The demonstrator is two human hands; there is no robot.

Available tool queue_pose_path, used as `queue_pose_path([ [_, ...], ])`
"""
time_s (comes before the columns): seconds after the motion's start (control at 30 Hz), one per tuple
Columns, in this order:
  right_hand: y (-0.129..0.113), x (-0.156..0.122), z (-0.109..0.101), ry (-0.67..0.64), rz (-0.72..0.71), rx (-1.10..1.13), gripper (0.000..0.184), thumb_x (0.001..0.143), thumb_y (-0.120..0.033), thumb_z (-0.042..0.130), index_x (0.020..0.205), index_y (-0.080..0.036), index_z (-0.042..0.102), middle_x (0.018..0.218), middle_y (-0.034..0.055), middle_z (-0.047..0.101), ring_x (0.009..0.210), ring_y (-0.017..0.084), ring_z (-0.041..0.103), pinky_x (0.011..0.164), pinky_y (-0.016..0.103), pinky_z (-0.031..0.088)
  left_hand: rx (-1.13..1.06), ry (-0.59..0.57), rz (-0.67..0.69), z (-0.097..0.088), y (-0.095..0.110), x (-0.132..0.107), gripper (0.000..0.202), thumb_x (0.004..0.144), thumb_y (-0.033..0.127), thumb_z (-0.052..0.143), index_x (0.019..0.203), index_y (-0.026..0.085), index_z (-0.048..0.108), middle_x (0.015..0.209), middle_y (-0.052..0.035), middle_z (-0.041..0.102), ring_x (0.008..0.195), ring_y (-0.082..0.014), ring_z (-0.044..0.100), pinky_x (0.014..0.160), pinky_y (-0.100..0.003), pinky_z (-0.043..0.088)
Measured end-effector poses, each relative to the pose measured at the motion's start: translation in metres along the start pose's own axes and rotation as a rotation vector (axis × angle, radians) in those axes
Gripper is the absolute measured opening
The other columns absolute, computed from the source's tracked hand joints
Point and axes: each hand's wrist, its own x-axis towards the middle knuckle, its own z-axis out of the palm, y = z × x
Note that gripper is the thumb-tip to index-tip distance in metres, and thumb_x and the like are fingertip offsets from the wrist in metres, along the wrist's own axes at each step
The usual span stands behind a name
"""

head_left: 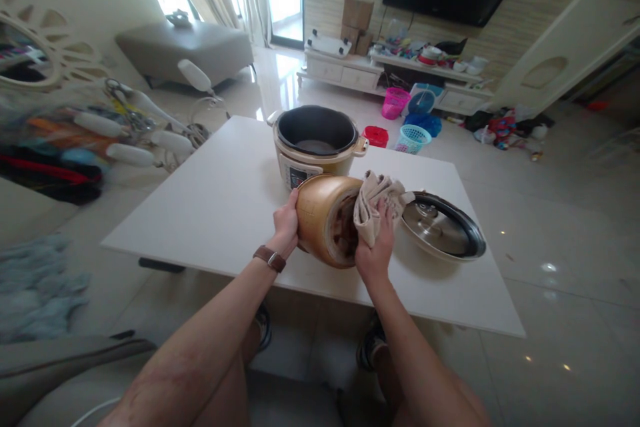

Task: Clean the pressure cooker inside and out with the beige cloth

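Note:
My left hand grips the outer side of a gold cooker lid, held tilted on its edge on the white table. My right hand presses a beige cloth against the lid's inner face. I wear a brown watch strap on the left wrist. Just behind the lid stands the gold pressure cooker body, open, with a dark inner pot. A steel inner lid lies flat on the table to the right of my right hand.
A rack with white-handled utensils stands at the table's left. Beyond the table are a grey ottoman, a TV unit with clutter, and coloured plastic baskets on the tiled floor. My knees are under the table's near edge.

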Motion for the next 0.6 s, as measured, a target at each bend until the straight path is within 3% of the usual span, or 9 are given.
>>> queue_pose_path([
  [0.1,-0.027,-0.027,0.003,-0.116,-0.208,-0.104,0.071,0.098,-0.036,0.051,0.168,-0.028,0.042,0.176,0.0113,0.037,0.168,0.040,0.018,0.130,0.072,0.023,0.006,0.021,-0.012,0.000,0.005,-0.005,0.057,0.071,0.068,0.087,0.078,0.012,0.075,0.076,-0.0060,0.071,0.072,-0.0191,0.061,0.063,-0.032,0.047],
  [0.17,-0.040,-0.044,0.005,-0.187,-0.334,-0.152,0.074,0.095,-0.038,0.053,0.168,-0.030,0.042,0.174,0.0095,0.042,0.169,0.041,0.016,0.131,0.071,0.022,0.052,0.008,-0.031,-0.002,0.009,-0.007,0.058,0.074,0.070,0.084,0.077,0.012,0.075,0.075,-0.0063,0.071,0.069,-0.0180,0.059,0.062,-0.032,0.046],
  [0.27,-0.043,-0.058,0.005,-0.231,-0.465,-0.182,0.072,0.093,-0.043,0.056,0.164,-0.034,0.048,0.169,0.0063,0.050,0.168,0.041,0.017,0.132,0.069,0.020,0.124,-0.026,-0.064,-0.004,0.011,-0.006,0.060,0.077,0.072,0.081,0.081,0.012,0.077,0.078,-0.0076,0.073,0.069,-0.0174,0.058,0.064,-0.032,0.047],
  [0.33,-0.034,-0.056,0.003,-0.212,-0.478,-0.181,0.070,0.094,-0.042,0.055,0.163,-0.032,0.049,0.169,0.0067,0.051,0.168,0.040,0.019,0.131,0.068,0.021,0.087,-0.034,-0.064,-0.003,0.009,-0.005,0.060,0.078,0.071,0.080,0.085,0.011,0.078,0.084,-0.0090,0.075,0.073,-0.0187,0.061,0.067,-0.033,0.049],
  [0.43,-0.011,-0.042,0.001,-0.139,-0.344,-0.178,0.068,0.099,-0.038,0.049,0.166,-0.028,0.044,0.171,0.0108,0.046,0.168,0.039,0.022,0.129,0.067,0.026,-0.003,-0.016,-0.045,0.001,0.003,-0.003,0.059,0.074,0.068,0.083,0.087,0.011,0.078,0.087,-0.0097,0.076,0.079,-0.0212,0.066,0.071,-0.034,0.051],
  [0.6,0.024,-0.020,0.003,0.072,0.077,-0.010,0.066,0.106,-0.040,0.044,0.169,-0.025,0.037,0.173,0.0142,0.042,0.165,0.034,0.030,0.130,0.067,0.028,-0.008,-0.009,-0.046,0.004,0.000,-0.005,0.061,0.070,0.071,0.085,0.081,0.011,0.076,0.083,-0.0088,0.073,0.079,-0.0219,0.065,0.069,-0.034,0.049],
])
